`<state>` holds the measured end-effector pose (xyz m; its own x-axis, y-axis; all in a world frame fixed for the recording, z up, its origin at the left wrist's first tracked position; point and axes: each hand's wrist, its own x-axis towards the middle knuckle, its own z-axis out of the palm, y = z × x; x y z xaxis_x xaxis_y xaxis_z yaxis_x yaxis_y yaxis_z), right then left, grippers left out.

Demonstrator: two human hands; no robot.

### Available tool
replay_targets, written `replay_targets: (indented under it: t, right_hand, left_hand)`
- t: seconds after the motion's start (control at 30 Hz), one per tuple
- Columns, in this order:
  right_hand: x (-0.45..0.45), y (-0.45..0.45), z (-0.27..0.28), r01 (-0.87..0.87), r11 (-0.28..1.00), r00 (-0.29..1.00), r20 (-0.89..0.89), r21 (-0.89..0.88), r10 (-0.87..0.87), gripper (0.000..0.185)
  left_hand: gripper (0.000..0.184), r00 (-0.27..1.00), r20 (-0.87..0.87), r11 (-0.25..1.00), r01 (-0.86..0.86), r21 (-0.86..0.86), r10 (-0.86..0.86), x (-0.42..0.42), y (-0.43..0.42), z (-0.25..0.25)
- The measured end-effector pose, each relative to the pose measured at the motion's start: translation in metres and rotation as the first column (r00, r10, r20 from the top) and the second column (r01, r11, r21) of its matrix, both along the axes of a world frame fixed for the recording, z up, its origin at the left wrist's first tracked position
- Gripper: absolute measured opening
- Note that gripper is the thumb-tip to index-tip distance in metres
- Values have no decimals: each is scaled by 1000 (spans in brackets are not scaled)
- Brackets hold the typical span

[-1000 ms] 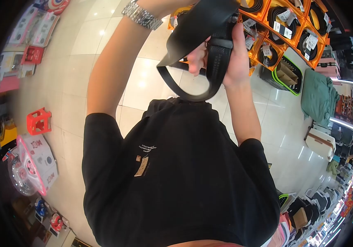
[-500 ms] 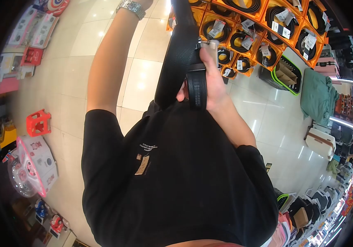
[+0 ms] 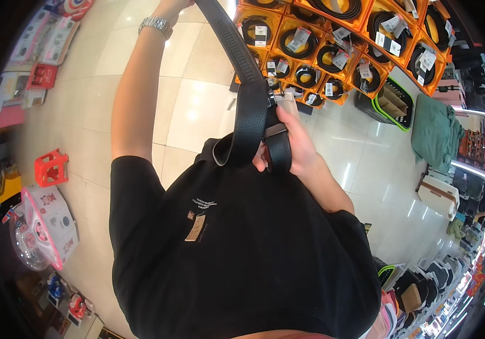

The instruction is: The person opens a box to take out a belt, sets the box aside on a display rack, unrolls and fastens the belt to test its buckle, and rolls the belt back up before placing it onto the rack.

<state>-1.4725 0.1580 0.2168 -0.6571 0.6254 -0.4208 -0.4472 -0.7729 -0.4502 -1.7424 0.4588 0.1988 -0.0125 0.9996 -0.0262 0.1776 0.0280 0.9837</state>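
A black leather belt hangs in loops in front of my chest. My right hand is closed round its buckle part, thumb on top, with a pale tag or card beside the metal buckle. From there the strap runs up and left to my left hand, at the top edge, below the watch. The left fingertips are partly cut off by the frame, where they meet the strap. A ridged track shows on the strap's inner side.
Orange compartments with coiled, tagged belts stand at the upper right. Beside them are a green-rimmed black basket and a green cloth cover. A red stool and a pink-and-white box are at the left.
My left hand has moved up and left, drawing the strap out into a long diagonal. My right hand has come down and left since the first frame, still holding the buckle part.
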Motion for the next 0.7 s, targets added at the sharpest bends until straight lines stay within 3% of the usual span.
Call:
replay_targets:
  t: [0.07,0.13,0.2,0.23,0.33,0.4,0.43,0.47,0.5,0.53,0.6,0.7]
  right_hand:
    - [-1,-1,-5,-58,994,993,-93,91,67,57]
    - [-3,-1,-7,-71,996,988,-137,49,77,53]
    - [-3,1,-10,-147,974,987,-42,175,156,49]
    - [-5,0,-3,-167,954,983,121,250,141,44]
    - [-2,3,-7,-235,895,936,338,379,103,23]
    - [3,3,-11,-274,848,824,566,455,-38,25]
    - [7,6,-9,-355,649,684,660,673,-311,27]
    - [9,9,-6,-485,397,519,622,779,-586,30]
    - [9,7,1,-420,566,442,704,710,-556,33]
    - [12,10,14,-333,772,380,826,542,-417,39]
    - [30,16,-2,-356,585,328,683,729,-652,43]
    - [41,17,9,-381,537,243,642,753,-727,44]
  left_hand:
    - [27,1000,14,1000,-21,0,21,-2,-5,5]
    - [27,994,48,995,-101,7,100,1,-14,8]
    - [27,997,-1,997,-82,9,82,-8,-11,2]
    - [27,997,-47,998,-60,6,60,-11,-12,4]
    - [26,993,-106,997,55,61,-48,-18,-25,15]
    - [26,993,-113,995,42,92,-31,-9,-50,34]
    - [27,998,-58,993,23,118,-16,-9,-55,36]
    - [27,1000,-2,990,3,143,-3,-8,-60,37]
    - [27,1000,-6,990,15,144,-15,-8,-67,38]
    - [29,999,29,980,-29,195,24,-7,-73,38]
    - [32,993,53,958,-120,262,110,-2,-85,41]
    - [29,979,175,957,-147,251,104,3,-95,39]
